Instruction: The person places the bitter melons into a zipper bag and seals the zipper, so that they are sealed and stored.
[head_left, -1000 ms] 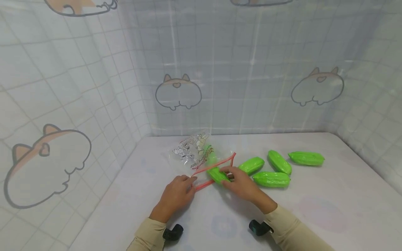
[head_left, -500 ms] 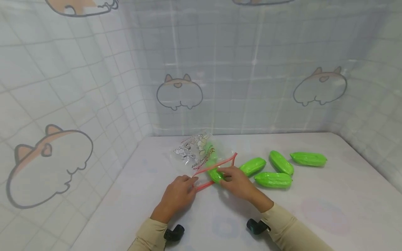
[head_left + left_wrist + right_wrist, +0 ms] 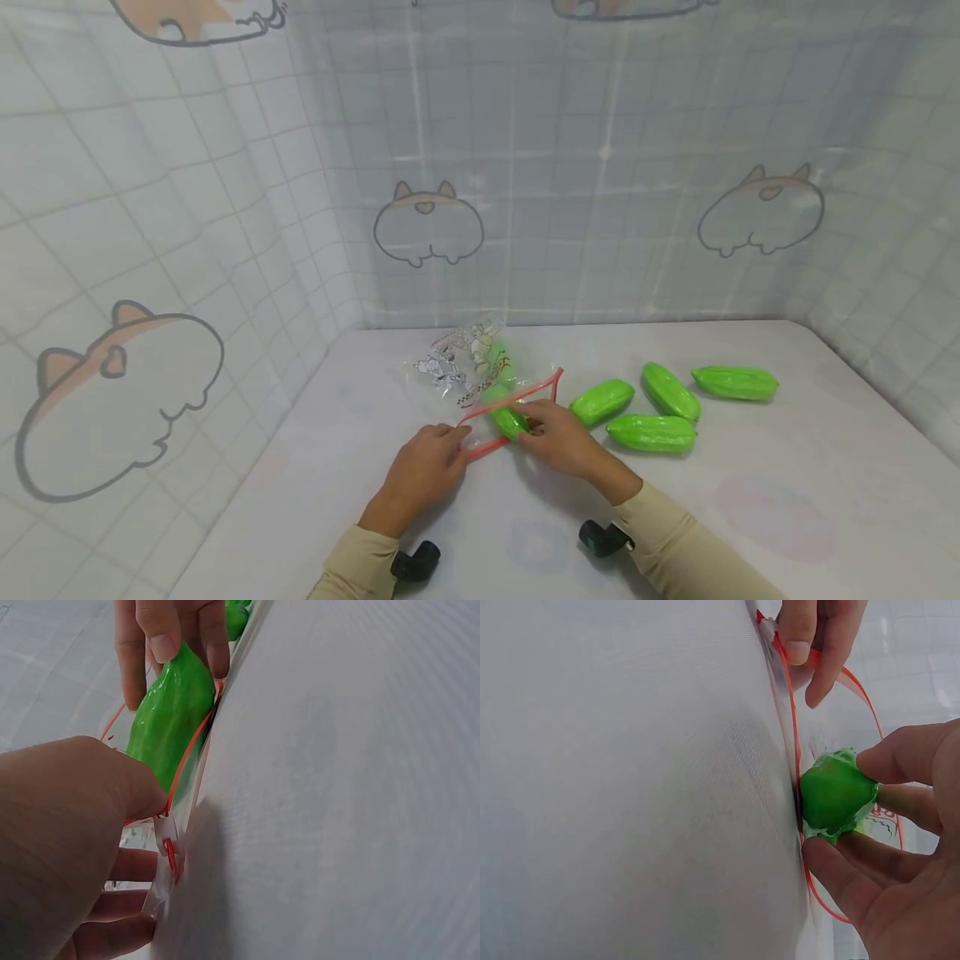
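A clear zip bag [image 3: 448, 371] with printed cartoon figures lies on the table, its red-edged mouth spread apart. My left hand [image 3: 426, 468] pinches the mouth's left end, near a white zip slider [image 3: 165, 834] in the left wrist view. With thumb and fingers my right hand [image 3: 562, 439] grips the near end of a glossy, ridged green cucumber-like vegetable [image 3: 512, 422]. Its far part is inside the bag mouth. Deeper in the bag, another green vegetable [image 3: 497, 360] shows through the film. The right wrist view shows fingers around the held vegetable's end [image 3: 835, 796].
Several like green vegetables lie right of the bag: one [image 3: 602, 402] beside my right hand, one [image 3: 652, 433] nearer, one [image 3: 670, 392] slanted behind it, and one [image 3: 735, 383] farthest right. A patterned curtain [image 3: 525, 167] rises behind the white table [image 3: 337, 400].
My right hand has moved left and slid the green vegetable farther into the bag mouth. The left hand has kept its pinch on the bag's edge.
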Demonstrator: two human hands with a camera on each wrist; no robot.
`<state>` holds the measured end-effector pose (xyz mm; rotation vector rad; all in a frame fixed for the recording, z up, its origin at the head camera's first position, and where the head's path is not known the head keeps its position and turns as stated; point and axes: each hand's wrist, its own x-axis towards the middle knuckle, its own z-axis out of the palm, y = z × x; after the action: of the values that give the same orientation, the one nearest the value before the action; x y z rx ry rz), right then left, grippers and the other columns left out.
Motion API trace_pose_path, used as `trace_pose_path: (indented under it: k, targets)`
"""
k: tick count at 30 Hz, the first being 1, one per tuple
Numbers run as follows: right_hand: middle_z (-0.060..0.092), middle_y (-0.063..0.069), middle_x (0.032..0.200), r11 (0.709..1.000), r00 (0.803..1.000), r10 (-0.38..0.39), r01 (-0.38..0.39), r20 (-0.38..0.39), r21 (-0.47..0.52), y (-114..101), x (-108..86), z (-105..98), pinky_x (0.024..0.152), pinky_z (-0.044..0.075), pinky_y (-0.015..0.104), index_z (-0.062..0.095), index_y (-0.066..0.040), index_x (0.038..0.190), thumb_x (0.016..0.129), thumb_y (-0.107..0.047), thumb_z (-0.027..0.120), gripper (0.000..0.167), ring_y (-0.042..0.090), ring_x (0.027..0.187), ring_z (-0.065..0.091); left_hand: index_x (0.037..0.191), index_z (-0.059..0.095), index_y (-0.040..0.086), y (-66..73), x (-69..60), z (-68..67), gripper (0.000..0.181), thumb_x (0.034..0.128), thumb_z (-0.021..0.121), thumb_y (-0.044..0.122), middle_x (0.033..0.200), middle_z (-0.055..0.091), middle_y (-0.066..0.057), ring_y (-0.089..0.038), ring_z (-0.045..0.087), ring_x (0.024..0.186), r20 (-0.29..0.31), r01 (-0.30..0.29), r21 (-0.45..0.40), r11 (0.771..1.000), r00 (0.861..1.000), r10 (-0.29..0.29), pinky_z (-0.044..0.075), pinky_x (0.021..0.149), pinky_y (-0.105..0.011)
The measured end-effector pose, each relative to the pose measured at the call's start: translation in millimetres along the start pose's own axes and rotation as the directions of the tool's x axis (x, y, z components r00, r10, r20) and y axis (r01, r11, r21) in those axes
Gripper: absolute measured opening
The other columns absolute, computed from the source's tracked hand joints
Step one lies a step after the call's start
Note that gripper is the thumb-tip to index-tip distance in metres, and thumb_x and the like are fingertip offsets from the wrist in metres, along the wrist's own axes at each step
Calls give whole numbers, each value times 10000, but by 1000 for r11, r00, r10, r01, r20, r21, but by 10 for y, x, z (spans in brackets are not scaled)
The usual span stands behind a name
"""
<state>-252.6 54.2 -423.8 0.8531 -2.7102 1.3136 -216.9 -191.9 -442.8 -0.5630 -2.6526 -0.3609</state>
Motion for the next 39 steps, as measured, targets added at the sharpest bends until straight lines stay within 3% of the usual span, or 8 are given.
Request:
trace_pose_path:
  k: [8, 12, 16, 22, 30, 39]
  targets:
    - [625, 91, 1301, 998, 998, 56, -56, -6, 43, 33, -42, -11, 867, 537, 418, 585, -90, 1401, 925, -111, 692, 489, 237, 1059, 638, 1151, 745, 109, 20, -3, 2, 283, 877, 715, 175, 983, 710, -66, -254, 655, 930, 4, -3, -1, 1000, 1000, 3, 551, 785, -432]
    - [609, 103, 1283, 997, 998, 42, -40, -36, 69, 20, -81, -28, 873, 546, 400, 616, -54, 1342, 917, -103, 708, 437, 250, 1071, 632, 1152, 745, 108, 22, -3, -7, 284, 878, 718, 180, 991, 713, -70, -259, 657, 941, 2, -1, 0, 1000, 1000, 1, 551, 790, -437]
    - [605, 110, 1286, 999, 998, -31, 32, -52, 17, -24, -138, -58, 857, 555, 378, 658, -22, 1270, 917, -66, 689, 358, 252, 1116, 611, 1155, 745, 105, 22, 0, -12, 288, 878, 718, 184, 1002, 718, -78, -259, 661, 950, 2, 4, 6, 1000, 1000, -4, 553, 800, -434]
    - [607, 126, 1338, 988, 992, -121, 118, -30, -100, -122, -251, -88, 932, 516, 466, 702, -47, 1206, 904, -74, 704, 303, 295, 1218, 585, 1155, 747, 105, 6, -6, 1, 292, 878, 716, 191, 998, 718, -79, -257, 662, 939, 1, 2, -4, 1000, 1000, -2, 556, 795, -435]
    - [625, 65, 1343, 959, 986, -152, 165, 74, -232, -172, -325, -51, 1047, 428, 470, 703, -99, 1227, 912, -139, 722, 318, 251, 1294, 536, 1172, 742, 114, -11, -1, 17, 301, 886, 708, 201, 1012, 714, -76, -247, 659, 949, 16, 9, 0, 1000, 1000, -9, 553, 817, -425]
    - [587, 100, 1395, 942, 976, -174, 205, 133, -266, -167, -298, -13, 1071, 405, 454, 708, -79, 1209, 912, -157, 720, 307, 261, 1323, 511, 1179, 741, 110, 12, 2, -3, 311, 881, 708, 191, 1011, 709, -76, -246, 653, 948, 28, 17, -6, 1000, 999, -17, 551, 824, -424]
